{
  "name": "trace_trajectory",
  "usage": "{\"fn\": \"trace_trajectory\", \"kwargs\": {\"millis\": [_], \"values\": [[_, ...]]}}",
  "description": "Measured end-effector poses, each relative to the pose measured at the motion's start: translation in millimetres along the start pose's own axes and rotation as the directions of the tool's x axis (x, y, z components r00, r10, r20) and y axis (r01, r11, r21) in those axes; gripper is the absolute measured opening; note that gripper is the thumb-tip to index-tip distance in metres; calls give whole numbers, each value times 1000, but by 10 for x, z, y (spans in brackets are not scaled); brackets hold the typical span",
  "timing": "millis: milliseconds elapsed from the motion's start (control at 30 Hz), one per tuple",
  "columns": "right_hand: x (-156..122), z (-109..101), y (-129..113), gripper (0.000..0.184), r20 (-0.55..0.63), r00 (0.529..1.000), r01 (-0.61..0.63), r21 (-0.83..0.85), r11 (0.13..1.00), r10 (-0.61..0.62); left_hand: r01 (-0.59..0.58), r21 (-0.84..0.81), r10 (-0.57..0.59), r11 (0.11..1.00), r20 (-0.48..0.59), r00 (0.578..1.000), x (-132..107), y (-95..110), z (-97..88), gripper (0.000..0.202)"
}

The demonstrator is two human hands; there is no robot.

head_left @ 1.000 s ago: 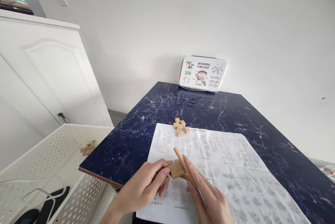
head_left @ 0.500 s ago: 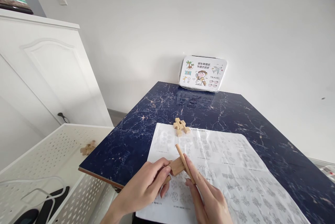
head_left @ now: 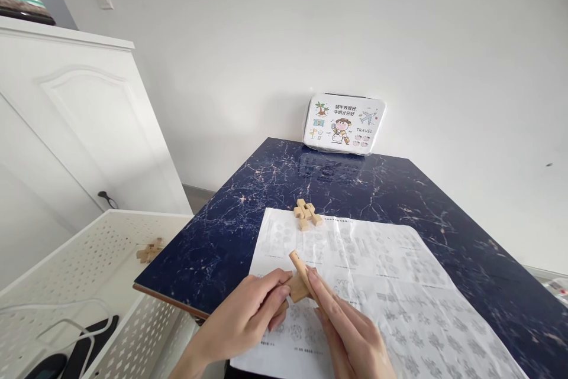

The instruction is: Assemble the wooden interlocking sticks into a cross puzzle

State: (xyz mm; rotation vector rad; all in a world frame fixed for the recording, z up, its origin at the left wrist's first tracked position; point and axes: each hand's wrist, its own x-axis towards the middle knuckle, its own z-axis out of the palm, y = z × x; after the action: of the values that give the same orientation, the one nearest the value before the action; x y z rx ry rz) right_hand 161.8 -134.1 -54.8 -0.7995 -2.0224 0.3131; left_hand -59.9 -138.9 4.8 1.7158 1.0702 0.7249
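Observation:
My left hand (head_left: 252,314) pinches a wooden puzzle piece (head_left: 298,289) between thumb and fingers, above a printed sheet. In my right hand (head_left: 350,323) is a long wooden stick (head_left: 302,269), tilted up to the left, its near part covered by my fingers. The stick crosses over the piece in my left hand; whether the two are joined I cannot tell. Beyond the hands, a small cluster of interlocked wooden blocks (head_left: 306,213) sits at the far edge of the instruction sheet (head_left: 373,266), which carries grey line drawings.
The sheet lies on a dark blue marbled table (head_left: 222,231). A white case with cartoon prints (head_left: 344,123) leans on the wall at the back. To the left, a white perforated cart (head_left: 119,231) holds another wooden block assembly (head_left: 149,250) and cables, beside a white cabinet (head_left: 84,107).
My right hand has tilted the stick, so its far end sits lower and further left, with its end face showing. The left hand has hardly moved.

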Motion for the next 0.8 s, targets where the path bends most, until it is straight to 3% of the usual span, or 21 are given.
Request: {"fn": "trace_trajectory", "kwargs": {"millis": [233,800], "values": [[-15,20,4,56,-17,1000,0,37,999,1,-15,-27,15,1000,-6,1000,4,8,16,33],[-12,143,-20,65,-80,993,89,-40,995,-92,9,-114,-8,993,4,1000,65,48,34,33]]}}
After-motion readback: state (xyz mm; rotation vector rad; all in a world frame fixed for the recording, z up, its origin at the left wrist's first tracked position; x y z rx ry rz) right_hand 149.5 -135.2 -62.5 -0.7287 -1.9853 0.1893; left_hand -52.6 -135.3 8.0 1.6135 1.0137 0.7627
